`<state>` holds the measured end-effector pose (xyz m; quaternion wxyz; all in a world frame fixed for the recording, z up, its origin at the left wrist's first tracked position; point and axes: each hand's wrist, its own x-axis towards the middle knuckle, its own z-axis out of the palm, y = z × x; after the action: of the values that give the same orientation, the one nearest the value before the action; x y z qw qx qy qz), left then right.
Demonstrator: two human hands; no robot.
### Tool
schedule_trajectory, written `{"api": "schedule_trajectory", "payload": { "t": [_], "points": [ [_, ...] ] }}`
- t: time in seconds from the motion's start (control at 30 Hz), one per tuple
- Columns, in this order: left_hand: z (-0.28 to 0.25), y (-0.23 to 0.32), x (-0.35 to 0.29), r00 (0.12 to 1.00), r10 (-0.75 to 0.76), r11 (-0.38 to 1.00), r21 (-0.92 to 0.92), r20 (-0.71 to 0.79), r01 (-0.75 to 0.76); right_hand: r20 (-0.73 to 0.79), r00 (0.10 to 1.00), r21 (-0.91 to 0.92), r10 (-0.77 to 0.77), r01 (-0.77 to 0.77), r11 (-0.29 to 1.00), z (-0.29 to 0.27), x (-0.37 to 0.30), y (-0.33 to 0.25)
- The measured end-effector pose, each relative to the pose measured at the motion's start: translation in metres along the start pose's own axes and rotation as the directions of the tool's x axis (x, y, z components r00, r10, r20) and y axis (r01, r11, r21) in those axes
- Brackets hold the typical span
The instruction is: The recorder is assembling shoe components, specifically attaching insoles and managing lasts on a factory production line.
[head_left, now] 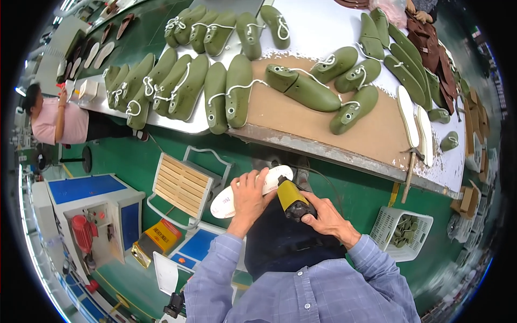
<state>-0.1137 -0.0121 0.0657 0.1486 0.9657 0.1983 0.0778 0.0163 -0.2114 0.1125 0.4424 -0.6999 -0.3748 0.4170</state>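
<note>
Head view, looking down over blue shirt sleeves. Left hand (pixel 249 195) curls its fingers over a white insole (pixel 237 198), gripping it from above; the insole is flat, elongated, rounded at both ends, with small dark print near the lower end, held over the lap below the workbench's near edge. Right hand (pixel 323 215) is wrapped closed around a yellow-and-black hand tool (pixel 293 200), whose nose touches the insole near its upper end. A dark apron (pixel 280 242) covers the lap beneath. Above, the workbench (pixel 334 153) carries many olive-green shoe lasts (pixel 304 89) tied in pairs with white cord, spread from its left end to its far right corner. Two more white insoles (pixel 414 126) lie near its right edge. A white basket (pixel 401 231) sits on the green floor at right. Another person in pink sits at far left.
</note>
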Motion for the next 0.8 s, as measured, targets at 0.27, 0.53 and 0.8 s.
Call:
{"api": "schedule_trajectory", "payload": {
  "t": [0.27, 0.53, 0.8],
  "points": [
    [0.000, -0.003, -0.001, 1.000, -0.016, 0.999, -0.028, 0.006, 0.016, 0.066, 0.978, -0.103, 0.196, -0.189, 0.977, 0.002, 0.001, -0.015],
    [-0.018, -0.041, -0.052, 0.996, -0.089, 0.996, 0.000, 0.031, 0.089, 0.255, 0.956, -0.168, 0.144, -0.103, 0.980, 0.029, 0.024, -0.032],
    [-0.013, -0.078, -0.105, 0.975, -0.172, 0.908, -0.406, -0.141, 0.102, 0.388, 0.920, -0.095, 0.051, -0.015, 0.995, 0.069, 0.043, -0.039]
  ]
}}
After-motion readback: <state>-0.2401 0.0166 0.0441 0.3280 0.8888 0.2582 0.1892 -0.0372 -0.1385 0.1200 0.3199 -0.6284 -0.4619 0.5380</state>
